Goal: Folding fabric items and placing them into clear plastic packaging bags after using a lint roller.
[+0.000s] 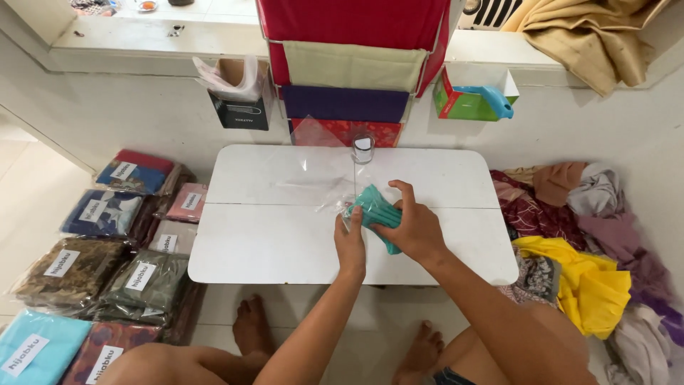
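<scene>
Both hands (385, 232) on teal cloth (376, 212) (folded)

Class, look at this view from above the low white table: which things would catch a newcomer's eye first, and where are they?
At the table's middle, the left hand and right hand hold a folded teal cloth at the mouth of a clear plastic bag. To the left, on the floor, lie bagged cloths with white labels. To the right, a bright yellow cloth tops a loose heap.
</scene>
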